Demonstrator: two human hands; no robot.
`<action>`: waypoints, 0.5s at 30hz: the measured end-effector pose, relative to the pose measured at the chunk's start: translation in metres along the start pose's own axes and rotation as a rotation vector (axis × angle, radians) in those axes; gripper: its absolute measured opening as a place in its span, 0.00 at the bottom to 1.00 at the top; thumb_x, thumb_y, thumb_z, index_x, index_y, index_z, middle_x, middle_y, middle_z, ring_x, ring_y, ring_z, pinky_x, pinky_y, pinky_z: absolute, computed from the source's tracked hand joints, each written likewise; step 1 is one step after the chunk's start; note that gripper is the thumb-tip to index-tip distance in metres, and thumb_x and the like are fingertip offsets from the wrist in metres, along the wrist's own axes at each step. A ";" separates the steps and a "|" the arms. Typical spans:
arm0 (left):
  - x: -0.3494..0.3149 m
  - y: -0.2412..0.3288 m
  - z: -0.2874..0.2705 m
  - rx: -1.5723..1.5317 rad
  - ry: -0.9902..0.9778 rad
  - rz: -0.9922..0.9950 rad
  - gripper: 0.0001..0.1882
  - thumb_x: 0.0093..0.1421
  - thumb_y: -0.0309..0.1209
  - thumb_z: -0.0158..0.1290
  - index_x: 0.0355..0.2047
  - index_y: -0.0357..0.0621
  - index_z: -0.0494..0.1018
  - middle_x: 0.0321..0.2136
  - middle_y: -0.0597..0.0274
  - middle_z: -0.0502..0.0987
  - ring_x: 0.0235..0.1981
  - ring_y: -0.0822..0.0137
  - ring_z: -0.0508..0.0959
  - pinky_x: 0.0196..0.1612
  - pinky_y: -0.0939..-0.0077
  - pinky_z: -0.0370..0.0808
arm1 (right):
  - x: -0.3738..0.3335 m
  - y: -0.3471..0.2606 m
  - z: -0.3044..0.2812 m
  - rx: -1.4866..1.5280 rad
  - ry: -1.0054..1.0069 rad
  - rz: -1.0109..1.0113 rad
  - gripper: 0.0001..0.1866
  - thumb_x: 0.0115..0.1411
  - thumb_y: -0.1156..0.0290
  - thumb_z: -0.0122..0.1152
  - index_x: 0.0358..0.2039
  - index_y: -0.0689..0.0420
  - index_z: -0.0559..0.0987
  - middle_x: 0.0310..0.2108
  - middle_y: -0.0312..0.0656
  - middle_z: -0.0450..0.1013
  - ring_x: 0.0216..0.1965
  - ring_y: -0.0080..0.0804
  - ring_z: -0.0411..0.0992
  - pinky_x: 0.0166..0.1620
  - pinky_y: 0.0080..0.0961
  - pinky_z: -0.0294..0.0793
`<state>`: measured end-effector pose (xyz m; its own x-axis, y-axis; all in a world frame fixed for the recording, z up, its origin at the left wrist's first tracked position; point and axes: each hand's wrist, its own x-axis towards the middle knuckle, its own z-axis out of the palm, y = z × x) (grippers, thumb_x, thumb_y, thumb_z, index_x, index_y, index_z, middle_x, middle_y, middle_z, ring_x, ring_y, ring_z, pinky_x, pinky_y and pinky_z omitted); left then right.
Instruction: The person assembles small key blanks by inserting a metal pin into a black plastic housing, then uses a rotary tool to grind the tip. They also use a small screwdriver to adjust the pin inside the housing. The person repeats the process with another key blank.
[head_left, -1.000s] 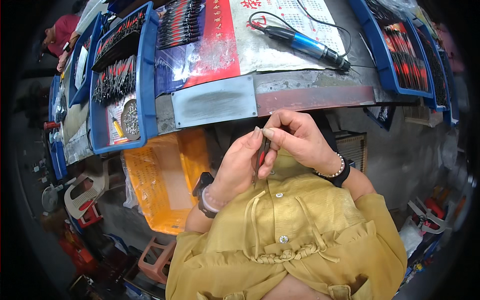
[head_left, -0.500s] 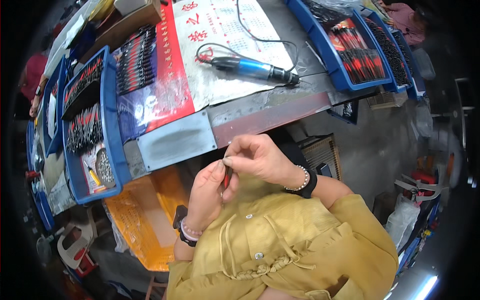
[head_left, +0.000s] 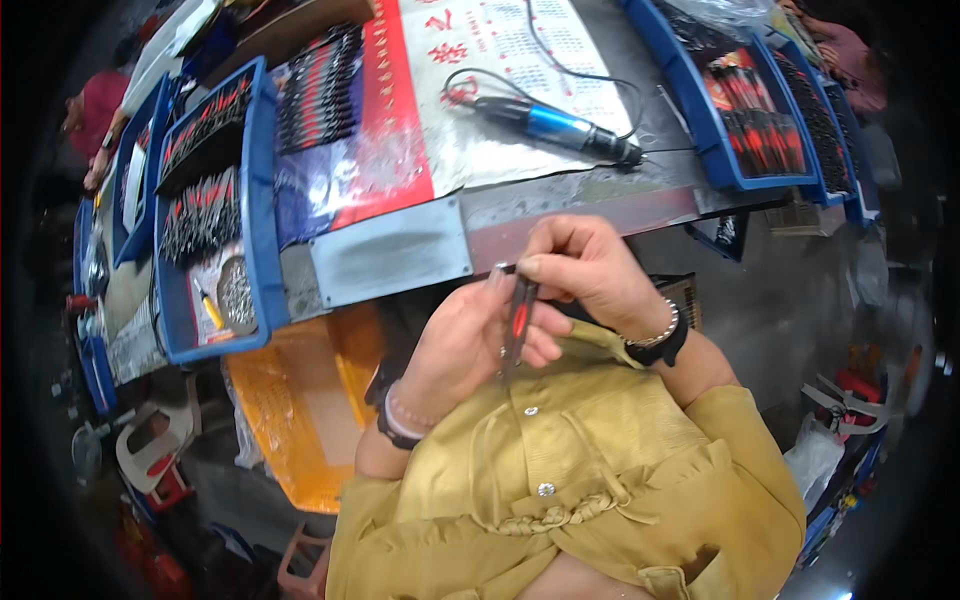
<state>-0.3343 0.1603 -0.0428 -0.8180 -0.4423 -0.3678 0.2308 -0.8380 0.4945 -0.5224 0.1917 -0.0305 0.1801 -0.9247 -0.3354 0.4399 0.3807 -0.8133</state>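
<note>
A slim black-and-red hand tool [head_left: 519, 320] is held upright over my lap, its lower tip thin and blurred; its exact kind is unclear. My left hand [head_left: 462, 335] has it between thumb and fingers, palm partly turned up. With thumb and forefinger, my right hand [head_left: 592, 275] pinches its upper end. Just beyond the hands, a grey metal plate [head_left: 392, 252] lies at the table's near edge. Farther off, a blue electric screwdriver [head_left: 550, 125] with a black cable rests on a printed calendar sheet [head_left: 470, 60].
A blue tray [head_left: 268, 220] at left contains similar red-and-black tools, a dish of small silver parts [head_left: 236, 292] and a yellow-handled tool [head_left: 211, 308]. Another blue tray [head_left: 700, 125] stands at right. An orange crate [head_left: 300, 420] sits below the table. Other people are at both far sides.
Both hands have moved right and slightly up in the picture. More of the tool now shows, as the left fingers have opened out somewhat. The view has shifted.
</note>
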 end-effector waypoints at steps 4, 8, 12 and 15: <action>0.007 -0.003 -0.002 -0.173 0.000 -0.059 0.20 0.72 0.44 0.35 0.44 0.39 0.67 0.27 0.56 0.75 0.16 0.72 0.70 0.20 0.79 0.68 | 0.003 -0.004 0.004 -0.011 -0.018 0.005 0.05 0.60 0.77 0.58 0.28 0.61 0.74 0.24 0.31 0.69 0.21 0.12 0.59 0.23 0.13 0.56; 0.009 -0.007 -0.005 -0.374 -0.093 -0.130 0.17 0.72 0.44 0.36 0.42 0.45 0.66 0.21 0.66 0.67 0.13 0.78 0.60 0.18 0.84 0.56 | 0.004 -0.004 0.007 -0.051 -0.035 -0.009 0.06 0.62 0.74 0.58 0.28 0.61 0.74 0.24 0.30 0.69 0.21 0.12 0.59 0.23 0.13 0.56; 0.009 -0.007 -0.011 -0.346 -0.141 -0.132 0.17 0.71 0.43 0.37 0.43 0.43 0.68 0.21 0.68 0.66 0.13 0.80 0.58 0.18 0.85 0.55 | 0.005 -0.013 -0.001 -0.210 -0.034 0.067 0.10 0.65 0.68 0.55 0.30 0.61 0.76 0.24 0.31 0.70 0.20 0.12 0.60 0.24 0.11 0.58; 0.005 -0.004 -0.014 -0.266 -0.184 -0.094 0.18 0.70 0.43 0.40 0.42 0.41 0.70 0.20 0.71 0.64 0.13 0.82 0.57 0.18 0.86 0.55 | 0.001 -0.036 -0.017 -0.265 0.107 -0.161 0.10 0.65 0.66 0.57 0.39 0.60 0.77 0.23 0.28 0.69 0.18 0.10 0.61 0.21 0.10 0.60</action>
<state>-0.3323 0.1570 -0.0583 -0.9181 -0.3145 -0.2414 0.2596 -0.9371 0.2334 -0.5534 0.1766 -0.0095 0.0270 -0.9730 -0.2291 0.2085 0.2296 -0.9507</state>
